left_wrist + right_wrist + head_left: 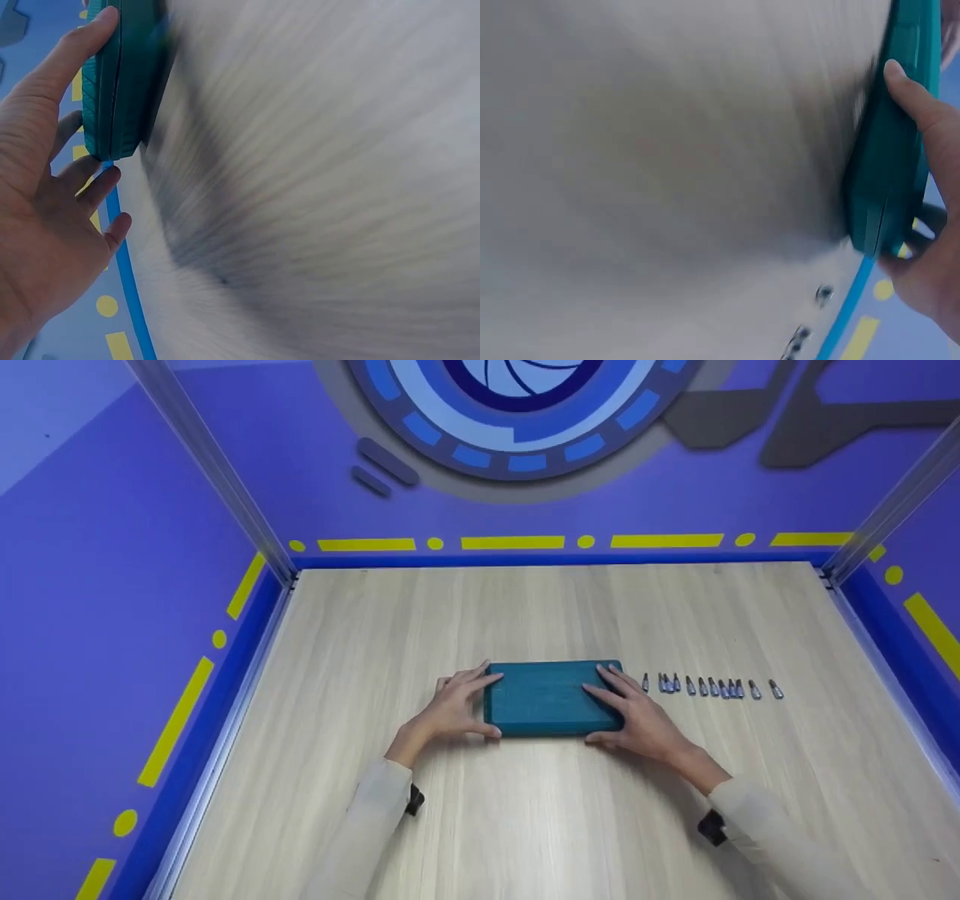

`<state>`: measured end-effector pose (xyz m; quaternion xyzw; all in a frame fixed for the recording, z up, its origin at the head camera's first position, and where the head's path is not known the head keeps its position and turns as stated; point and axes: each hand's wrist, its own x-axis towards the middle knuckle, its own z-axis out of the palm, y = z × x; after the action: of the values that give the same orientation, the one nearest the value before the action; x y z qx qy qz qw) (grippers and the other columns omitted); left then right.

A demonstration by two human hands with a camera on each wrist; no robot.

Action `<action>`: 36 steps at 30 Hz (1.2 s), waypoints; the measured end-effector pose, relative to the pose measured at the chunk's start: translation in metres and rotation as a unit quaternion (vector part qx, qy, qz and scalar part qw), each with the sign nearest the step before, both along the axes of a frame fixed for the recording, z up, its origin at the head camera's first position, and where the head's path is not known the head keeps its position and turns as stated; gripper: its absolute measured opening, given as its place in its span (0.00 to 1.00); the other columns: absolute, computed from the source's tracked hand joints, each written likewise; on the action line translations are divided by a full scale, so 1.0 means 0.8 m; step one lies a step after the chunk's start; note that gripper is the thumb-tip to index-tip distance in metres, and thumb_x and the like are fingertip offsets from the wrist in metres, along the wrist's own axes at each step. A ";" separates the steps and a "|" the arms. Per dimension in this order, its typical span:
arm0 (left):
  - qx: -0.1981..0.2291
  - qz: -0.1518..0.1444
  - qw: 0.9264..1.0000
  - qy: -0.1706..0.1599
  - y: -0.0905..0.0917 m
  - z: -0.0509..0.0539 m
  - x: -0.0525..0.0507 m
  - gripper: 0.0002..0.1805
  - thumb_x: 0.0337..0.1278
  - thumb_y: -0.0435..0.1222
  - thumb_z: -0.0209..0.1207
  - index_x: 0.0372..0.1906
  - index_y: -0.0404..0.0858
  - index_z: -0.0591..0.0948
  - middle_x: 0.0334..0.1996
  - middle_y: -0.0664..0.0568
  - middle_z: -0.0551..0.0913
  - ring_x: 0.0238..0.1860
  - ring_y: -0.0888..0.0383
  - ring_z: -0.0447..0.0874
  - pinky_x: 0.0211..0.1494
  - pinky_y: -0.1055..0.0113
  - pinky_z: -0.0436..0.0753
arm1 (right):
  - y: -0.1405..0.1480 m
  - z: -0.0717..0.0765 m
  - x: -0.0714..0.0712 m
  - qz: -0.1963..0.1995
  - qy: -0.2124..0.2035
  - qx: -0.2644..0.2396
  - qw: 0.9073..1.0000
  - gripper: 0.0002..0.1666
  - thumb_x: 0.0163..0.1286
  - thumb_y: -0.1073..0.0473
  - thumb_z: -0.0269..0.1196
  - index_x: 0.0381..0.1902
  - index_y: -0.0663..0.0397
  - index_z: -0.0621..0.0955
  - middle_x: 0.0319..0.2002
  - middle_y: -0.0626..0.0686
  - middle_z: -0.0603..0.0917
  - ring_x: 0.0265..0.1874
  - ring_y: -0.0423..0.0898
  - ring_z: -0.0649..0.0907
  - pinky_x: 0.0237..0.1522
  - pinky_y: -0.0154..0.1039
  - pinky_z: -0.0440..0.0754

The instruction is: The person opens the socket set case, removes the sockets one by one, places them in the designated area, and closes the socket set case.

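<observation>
A closed teal plastic case (551,697) lies flat on the wooden table, its long side across my front. At its left end my left hand (448,711) grips it, thumb on the near edge and fingers reaching over the top and far side. My right hand (646,721) holds the right end the same way, thumb at the near edge, fingertips on the lid. The left wrist view shows the seam along the case's side (124,90). Just right of the case, small metal screwdriver bits (703,686) lie in an uneven row; several are close together.
Purple panels with yellow markings (512,542) stand behind and at both sides of the wooden table (495,825). Metal corner posts (225,472) rise at the back corners. Part of the row of bits (823,294) shows beyond the case in the right wrist view.
</observation>
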<state>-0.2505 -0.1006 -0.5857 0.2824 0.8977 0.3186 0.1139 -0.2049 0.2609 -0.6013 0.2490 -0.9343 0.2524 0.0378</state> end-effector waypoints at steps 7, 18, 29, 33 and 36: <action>0.019 -0.004 1.000 -0.008 0.000 0.003 -0.006 0.52 0.45 0.48 0.79 0.77 0.46 0.67 0.82 0.42 0.55 0.80 0.41 0.56 0.72 0.43 0.58 | 0.026 0.015 -0.009 0.022 -0.042 -0.035 0.998 0.45 0.55 0.49 0.79 0.69 0.55 0.77 0.77 0.65 0.64 0.76 0.68 0.62 0.71 0.65 0.66; 0.038 0.027 0.999 -0.020 0.004 -0.001 -0.011 0.48 0.53 0.47 0.75 0.78 0.44 0.66 0.80 0.42 0.59 0.79 0.41 0.58 0.75 0.39 0.57 | 0.029 0.012 -0.025 -0.014 -0.062 -0.054 0.997 0.45 0.56 0.48 0.79 0.70 0.53 0.77 0.77 0.65 0.63 0.76 0.67 0.61 0.70 0.68 0.65; 0.046 0.035 0.998 -0.009 -0.003 -0.004 -0.007 0.46 0.56 0.47 0.73 0.78 0.43 0.66 0.78 0.40 0.64 0.78 0.40 0.61 0.76 0.36 0.56 | 0.031 0.017 -0.027 -0.009 -0.066 -0.053 0.996 0.43 0.59 0.48 0.77 0.70 0.54 0.76 0.78 0.65 0.63 0.76 0.68 0.61 0.71 0.69 0.63; 0.056 0.029 0.998 -0.013 -0.012 -0.001 -0.001 0.45 0.56 0.45 0.73 0.77 0.41 0.67 0.77 0.40 0.66 0.77 0.40 0.62 0.76 0.35 0.56 | 0.041 0.020 -0.019 -0.006 -0.067 -0.057 0.996 0.41 0.63 0.52 0.75 0.71 0.57 0.74 0.77 0.67 0.64 0.75 0.69 0.63 0.70 0.69 0.64; 0.063 0.026 0.998 -0.017 -0.020 -0.001 0.004 0.43 0.59 0.43 0.72 0.77 0.40 0.68 0.77 0.40 0.67 0.78 0.40 0.61 0.76 0.36 0.56 | 0.050 0.021 -0.013 -0.008 -0.062 -0.071 0.996 0.43 0.63 0.56 0.75 0.72 0.59 0.72 0.76 0.69 0.64 0.74 0.69 0.66 0.69 0.68 0.66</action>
<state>-0.2473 -0.1167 -0.5864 0.2603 0.8808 0.3818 0.1031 -0.2151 0.3005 -0.5842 0.2220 -0.9165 0.3328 -0.0003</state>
